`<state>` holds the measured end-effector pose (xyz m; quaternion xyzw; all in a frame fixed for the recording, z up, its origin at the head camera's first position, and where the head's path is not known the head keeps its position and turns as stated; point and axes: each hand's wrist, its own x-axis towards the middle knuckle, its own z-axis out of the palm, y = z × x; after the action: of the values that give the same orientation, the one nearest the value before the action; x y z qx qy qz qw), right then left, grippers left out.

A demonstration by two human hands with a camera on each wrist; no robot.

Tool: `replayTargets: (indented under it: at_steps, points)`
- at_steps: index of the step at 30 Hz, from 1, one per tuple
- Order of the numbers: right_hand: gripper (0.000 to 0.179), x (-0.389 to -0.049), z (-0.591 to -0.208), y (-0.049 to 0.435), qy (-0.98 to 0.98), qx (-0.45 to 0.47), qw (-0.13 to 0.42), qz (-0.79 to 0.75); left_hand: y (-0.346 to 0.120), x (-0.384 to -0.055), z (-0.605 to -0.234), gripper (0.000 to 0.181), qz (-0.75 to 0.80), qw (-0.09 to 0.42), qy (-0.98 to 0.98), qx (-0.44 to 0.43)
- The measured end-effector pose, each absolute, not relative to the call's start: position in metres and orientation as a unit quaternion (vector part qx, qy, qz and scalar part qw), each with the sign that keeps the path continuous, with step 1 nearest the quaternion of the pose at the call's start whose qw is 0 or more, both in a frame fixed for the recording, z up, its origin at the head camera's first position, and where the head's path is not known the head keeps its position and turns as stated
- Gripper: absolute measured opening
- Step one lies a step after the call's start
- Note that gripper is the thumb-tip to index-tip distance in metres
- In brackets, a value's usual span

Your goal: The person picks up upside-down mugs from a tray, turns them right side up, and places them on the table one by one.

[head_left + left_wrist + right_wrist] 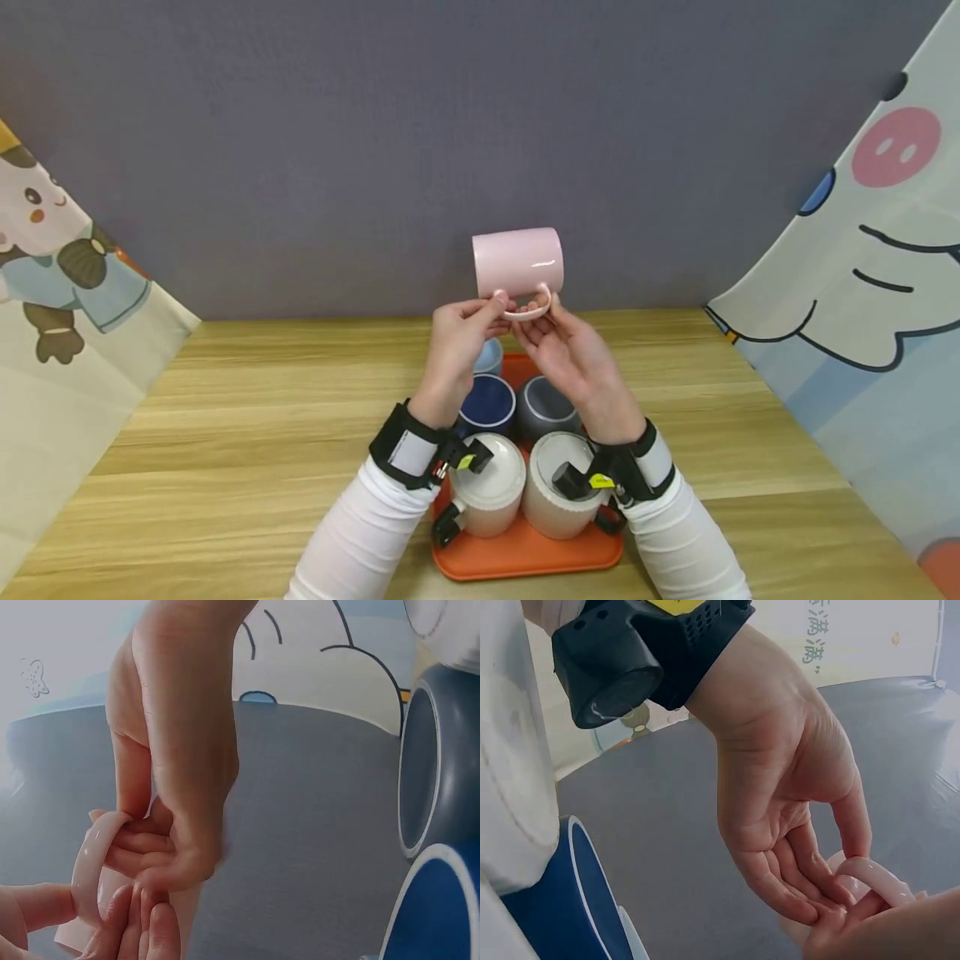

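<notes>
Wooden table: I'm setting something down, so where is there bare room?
Bare wood lies left of the orange tray and left sleeve, up to the printed cloth, and likewise right of the right sleeve. Cups crowd the tray; the hands hold a pink mug up.

Green "满满" lettering (814, 634) on cloth (877, 641)

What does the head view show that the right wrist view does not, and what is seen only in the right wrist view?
Only the head view shows the orange-red rectangular tray, the smooth gray round cup and the pink oval snout print.

Only the right wrist view shows the green printed characters on the pale wall covering.

Both show the glossy pale pink cylindrical mug, with the left hand and right hand at its handle, and the navy blue round cup edged in white.
</notes>
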<state>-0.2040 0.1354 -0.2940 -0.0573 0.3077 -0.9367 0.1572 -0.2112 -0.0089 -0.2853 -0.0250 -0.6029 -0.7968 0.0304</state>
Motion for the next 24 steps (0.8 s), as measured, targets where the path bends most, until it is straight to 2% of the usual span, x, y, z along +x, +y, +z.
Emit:
replayTargets:
  at_steps: [9,24]
  points:
    - [0.032,-0.2049,-0.2954,0.1359,0.414,-0.057,0.172,-0.892,-0.0101,-0.2118,-0.2834,0.020,-0.851,0.018,-0.524,-0.028]
    - [0.031,-0.2087,-0.2978,0.1365,0.376,-0.059,0.254,-0.889,-0.0090,-0.2084,-0.2837,0.010,-0.904,-0.005,-0.426,-0.031]
